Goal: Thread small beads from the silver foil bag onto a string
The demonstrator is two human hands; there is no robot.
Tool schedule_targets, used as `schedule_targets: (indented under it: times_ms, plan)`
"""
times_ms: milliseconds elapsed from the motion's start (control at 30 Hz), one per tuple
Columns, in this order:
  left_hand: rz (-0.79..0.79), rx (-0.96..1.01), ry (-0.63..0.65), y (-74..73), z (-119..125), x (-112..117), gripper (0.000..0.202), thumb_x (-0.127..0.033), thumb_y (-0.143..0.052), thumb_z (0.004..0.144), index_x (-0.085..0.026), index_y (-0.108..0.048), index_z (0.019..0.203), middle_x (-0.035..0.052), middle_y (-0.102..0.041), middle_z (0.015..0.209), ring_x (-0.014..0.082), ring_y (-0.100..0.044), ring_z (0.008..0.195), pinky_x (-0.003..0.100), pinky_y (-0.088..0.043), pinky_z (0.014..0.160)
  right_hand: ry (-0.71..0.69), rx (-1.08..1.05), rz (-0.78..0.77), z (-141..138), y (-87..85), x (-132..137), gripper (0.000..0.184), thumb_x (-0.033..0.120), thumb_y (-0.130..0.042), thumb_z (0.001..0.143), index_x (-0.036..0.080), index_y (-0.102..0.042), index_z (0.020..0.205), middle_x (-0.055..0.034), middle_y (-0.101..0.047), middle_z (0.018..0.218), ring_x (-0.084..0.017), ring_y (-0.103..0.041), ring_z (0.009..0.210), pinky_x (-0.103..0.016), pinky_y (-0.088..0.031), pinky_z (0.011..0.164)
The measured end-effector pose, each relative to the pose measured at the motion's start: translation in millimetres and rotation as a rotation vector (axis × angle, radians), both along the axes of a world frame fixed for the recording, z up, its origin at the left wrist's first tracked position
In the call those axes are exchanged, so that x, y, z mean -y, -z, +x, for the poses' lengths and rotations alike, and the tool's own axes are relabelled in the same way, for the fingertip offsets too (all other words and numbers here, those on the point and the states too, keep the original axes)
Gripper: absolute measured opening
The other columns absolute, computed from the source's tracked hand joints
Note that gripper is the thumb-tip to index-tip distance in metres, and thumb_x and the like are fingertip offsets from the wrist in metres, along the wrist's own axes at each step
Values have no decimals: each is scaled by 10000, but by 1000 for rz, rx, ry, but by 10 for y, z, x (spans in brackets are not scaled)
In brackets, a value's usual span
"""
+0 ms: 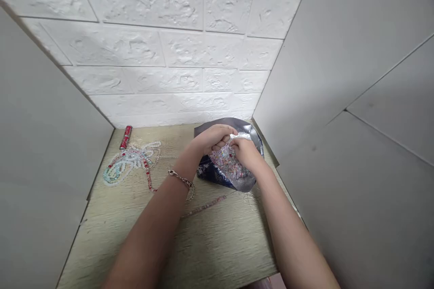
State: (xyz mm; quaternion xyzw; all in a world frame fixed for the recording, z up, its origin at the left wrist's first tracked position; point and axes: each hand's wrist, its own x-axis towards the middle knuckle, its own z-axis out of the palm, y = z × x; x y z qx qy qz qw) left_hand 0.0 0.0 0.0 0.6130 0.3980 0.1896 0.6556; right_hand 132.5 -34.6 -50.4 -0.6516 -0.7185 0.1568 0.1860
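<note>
Over an opened bag, silvery inside and dark blue outside, both my hands work close together. A heap of small pink, white and clear beads lies in the bag. My left hand, with a chain bracelet on its wrist, is closed with curled fingers. Facing it, my right hand pinches thumb and finger just above the beads. Whatever is between the fingertips is too small to make out. In front of the bag lies a strand of pinkish beads, its left part hidden by my left forearm.
Several bead strands in white, pale blue and red lie heaped on the left of the wooden tabletop. Behind them lies a red cylinder. A white brick-patterned wall stands behind, with grey panels on both sides.
</note>
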Motion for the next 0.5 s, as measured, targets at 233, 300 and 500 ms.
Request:
schedule_targets:
  times_ms: [233, 300, 500]
  plan:
    - [664, -462, -266, 53, 74, 23, 216, -210, -377, 688, -181, -556, 805, 44, -577, 774, 135, -491, 677, 256, -371, 603, 20, 50, 7, 37, 23, 32, 308, 31, -368, 718, 168, -575, 900, -84, -571, 921, -165, -524, 856, -254, -376, 748]
    - [734, -573, -259, 7, 67, 76, 283, -216, -369, 685, -193, -536, 912, 65, -594, 818, 173, -511, 724, 291, -378, 644, 29, 56, -3, 31, 14, 39, 316, 31, -374, 712, 166, -568, 923, -89, -565, 940, -167, -524, 864, -254, -379, 746]
    - [653, -654, -257, -107, -35, 335, 342, -217, -324, 701, -204, -474, 1008, 70, -582, 825, 201, -528, 716, 295, -387, 603, 23, 23, -38, 18, -50, 67, 376, 9, -383, 691, 173, -545, 988, -78, -563, 991, -160, -513, 910, -236, -379, 754]
